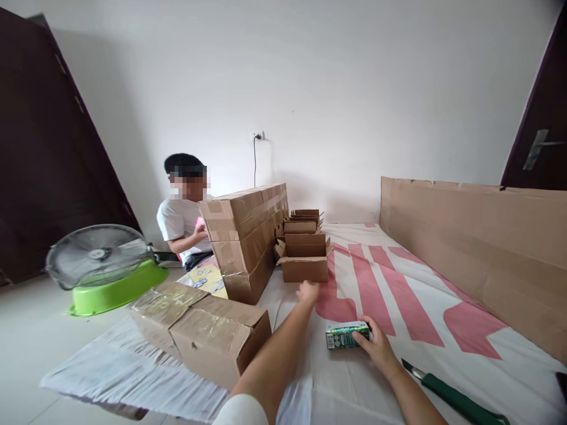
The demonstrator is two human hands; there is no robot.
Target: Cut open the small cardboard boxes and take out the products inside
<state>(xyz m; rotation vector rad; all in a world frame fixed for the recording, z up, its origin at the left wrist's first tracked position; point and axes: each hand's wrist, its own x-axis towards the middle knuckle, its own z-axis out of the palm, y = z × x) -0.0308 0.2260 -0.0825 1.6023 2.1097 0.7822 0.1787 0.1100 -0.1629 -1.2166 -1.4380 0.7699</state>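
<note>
My right hand [371, 342] grips the right end of a small green and silver printed box [341, 337], thumb in front and fingers over the top, just above the sheet. My left hand [307, 291] reaches forward to the lower front edge of an open cardboard box [305, 268]; its fingers are small and blurred, so their grip and whether they touch the box are unclear. That box stands upright with its flaps spread. Behind it, more open cardboard boxes [301, 225] line up towards the wall. Right of my right forearm lies a green-handled knife [452, 395].
Stacked taped cartons [252, 218] form a wall left of the open boxes. Two more cartons [208, 330] lie nearer. A tall cardboard panel [469, 236] borders the right side. Beyond the stack sits a person [183, 221]; a fan [100, 254] rests on a green basin [117, 292].
</note>
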